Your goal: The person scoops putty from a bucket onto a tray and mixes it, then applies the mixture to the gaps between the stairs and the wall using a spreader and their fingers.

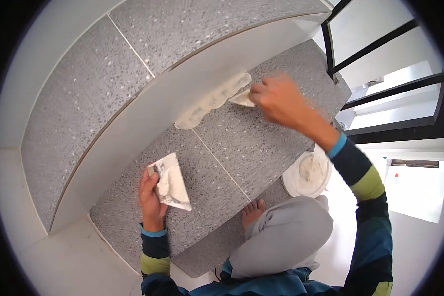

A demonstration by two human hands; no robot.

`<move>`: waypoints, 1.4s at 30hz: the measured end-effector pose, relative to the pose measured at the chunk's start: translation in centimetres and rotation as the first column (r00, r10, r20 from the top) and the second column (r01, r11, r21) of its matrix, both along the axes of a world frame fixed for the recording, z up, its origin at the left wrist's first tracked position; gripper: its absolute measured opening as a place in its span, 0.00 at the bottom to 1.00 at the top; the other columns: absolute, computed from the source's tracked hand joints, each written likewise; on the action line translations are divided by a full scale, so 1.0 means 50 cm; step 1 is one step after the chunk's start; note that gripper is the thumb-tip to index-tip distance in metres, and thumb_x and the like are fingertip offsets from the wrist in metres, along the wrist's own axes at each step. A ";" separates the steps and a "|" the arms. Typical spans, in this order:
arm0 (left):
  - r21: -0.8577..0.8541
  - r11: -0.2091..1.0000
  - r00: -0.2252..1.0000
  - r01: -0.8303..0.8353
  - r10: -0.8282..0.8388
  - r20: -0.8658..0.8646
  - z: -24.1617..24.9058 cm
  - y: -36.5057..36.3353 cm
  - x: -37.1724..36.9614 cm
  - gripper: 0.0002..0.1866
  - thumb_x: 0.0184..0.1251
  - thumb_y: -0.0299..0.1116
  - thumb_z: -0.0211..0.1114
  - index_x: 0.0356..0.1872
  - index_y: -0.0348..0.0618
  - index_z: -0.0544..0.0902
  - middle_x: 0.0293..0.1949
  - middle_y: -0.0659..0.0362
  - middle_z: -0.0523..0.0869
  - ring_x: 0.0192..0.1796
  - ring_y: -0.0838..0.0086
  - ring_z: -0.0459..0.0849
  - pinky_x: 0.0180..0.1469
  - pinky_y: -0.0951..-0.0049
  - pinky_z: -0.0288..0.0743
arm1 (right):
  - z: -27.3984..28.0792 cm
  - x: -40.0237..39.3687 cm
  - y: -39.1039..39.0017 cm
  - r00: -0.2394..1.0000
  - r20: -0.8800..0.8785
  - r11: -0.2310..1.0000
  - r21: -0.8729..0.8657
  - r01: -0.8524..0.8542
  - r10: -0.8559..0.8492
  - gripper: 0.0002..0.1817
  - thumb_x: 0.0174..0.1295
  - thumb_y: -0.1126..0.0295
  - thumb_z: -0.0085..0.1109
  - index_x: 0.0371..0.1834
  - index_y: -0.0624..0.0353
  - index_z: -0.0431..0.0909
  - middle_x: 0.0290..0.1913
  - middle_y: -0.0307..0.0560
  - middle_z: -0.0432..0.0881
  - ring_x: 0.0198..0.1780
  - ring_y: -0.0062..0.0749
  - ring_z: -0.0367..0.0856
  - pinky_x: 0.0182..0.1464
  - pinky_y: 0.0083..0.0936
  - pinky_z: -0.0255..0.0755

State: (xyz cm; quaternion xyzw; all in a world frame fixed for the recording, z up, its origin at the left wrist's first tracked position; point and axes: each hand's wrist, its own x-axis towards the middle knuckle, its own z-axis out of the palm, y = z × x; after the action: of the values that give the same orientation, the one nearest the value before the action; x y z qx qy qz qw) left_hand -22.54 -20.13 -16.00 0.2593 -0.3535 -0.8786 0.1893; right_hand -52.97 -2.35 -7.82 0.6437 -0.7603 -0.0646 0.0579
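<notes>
My left hand (152, 195) is closed on the edge of a flat, pale palette board (184, 195), which carries a thick smear of cream-white paste (168, 183). It is held above the grey speckled stair tread (217, 163). My right hand (281, 101), slightly blurred, grips a small scraper (242, 99) whose blade is coated with the same paste; its handle is hidden by the fingers. The blade is beside an uneven band of wet paste (207, 104) that runs along the corner between the tread and the white riser (148, 106).
A round white bucket (291, 182) with paste residue stands beyond the tread's edge, near my bent knee (291, 227). Black metal railing (385, 89) borders the right side. The upper speckled step (98, 74) curves across the top left. My bare foot (253, 213) is near the tread's front edge.
</notes>
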 end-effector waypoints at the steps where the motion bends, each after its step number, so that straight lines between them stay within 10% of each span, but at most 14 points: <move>1: 0.024 0.999 1.000 -0.026 0.026 0.016 0.013 0.016 -0.018 0.17 0.63 0.30 0.50 0.52 0.36 0.68 0.44 0.53 0.78 0.44 0.69 0.80 0.47 0.70 0.76 | 0.003 0.027 0.021 0.995 0.097 0.995 -0.101 0.028 -0.018 0.11 0.47 0.78 0.54 0.36 0.60 0.78 0.38 0.44 0.77 0.35 0.37 0.76 0.32 0.31 0.72; 4: 0.143 0.989 0.998 -0.024 0.017 0.053 0.031 0.073 -0.088 0.17 0.65 0.31 0.46 0.52 0.35 0.68 0.46 0.51 0.78 0.46 0.67 0.80 0.49 0.67 0.76 | 0.007 0.089 0.063 0.929 0.337 0.837 -0.543 0.060 0.152 0.16 0.44 0.78 0.56 0.40 0.57 0.79 0.44 0.43 0.78 0.35 0.37 0.78 0.31 0.27 0.75; 8: 0.341 0.937 0.997 0.077 -0.076 -0.015 0.036 0.157 -0.192 0.14 0.65 0.30 0.44 0.48 0.34 0.70 0.43 0.52 0.79 0.42 0.67 0.82 0.46 0.65 0.78 | 0.049 0.164 0.094 0.808 0.561 0.784 -0.579 0.226 0.181 0.22 0.46 0.76 0.57 0.48 0.51 0.77 0.47 0.43 0.78 0.35 0.34 0.78 0.30 0.22 0.74; 11: 0.296 0.954 0.999 0.044 -0.047 0.001 0.067 0.175 -0.224 0.13 0.65 0.29 0.44 0.46 0.34 0.69 0.42 0.53 0.79 0.41 0.69 0.82 0.43 0.67 0.80 | 0.011 0.129 0.146 0.990 0.084 0.902 -0.426 -0.071 0.117 0.22 0.48 0.75 0.56 0.49 0.47 0.77 0.48 0.40 0.77 0.33 0.31 0.76 0.26 0.21 0.73; 23: -0.366 0.924 0.993 0.112 -0.089 0.077 0.050 0.150 -0.250 0.12 0.65 0.27 0.48 0.47 0.34 0.70 0.40 0.58 0.78 0.41 0.77 0.78 0.44 0.76 0.74 | 0.095 0.096 0.125 0.957 0.025 0.917 -0.293 -0.271 0.291 0.14 0.42 0.74 0.59 0.36 0.54 0.78 0.40 0.38 0.77 0.46 0.33 0.72 0.48 0.37 0.65; 37: -0.288 0.958 1.000 0.002 0.005 0.021 -0.033 0.019 -0.156 0.20 0.65 0.31 0.49 0.57 0.34 0.65 0.49 0.55 0.75 0.49 0.74 0.76 0.52 0.73 0.71 | -0.119 -0.083 0.013 0.976 -0.144 0.957 -0.265 0.120 -0.162 0.07 0.49 0.75 0.52 0.31 0.62 0.77 0.40 0.42 0.76 0.39 0.34 0.76 0.34 0.31 0.74; 42: -0.312 0.950 0.999 0.028 -0.014 0.046 -0.035 0.018 -0.151 0.18 0.64 0.31 0.50 0.53 0.34 0.67 0.46 0.56 0.76 0.47 0.74 0.76 0.50 0.74 0.71 | -0.024 -0.117 0.005 0.985 -0.170 0.979 0.204 0.005 0.030 0.11 0.48 0.76 0.52 0.37 0.61 0.78 0.42 0.41 0.75 0.39 0.35 0.75 0.34 0.30 0.75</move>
State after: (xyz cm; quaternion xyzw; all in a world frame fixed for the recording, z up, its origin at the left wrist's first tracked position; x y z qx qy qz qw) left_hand -30.10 -19.24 -17.75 0.2410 -0.4950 -0.8077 0.2111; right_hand -58.80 -2.12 -9.01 0.6431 -0.7378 -0.1969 0.0576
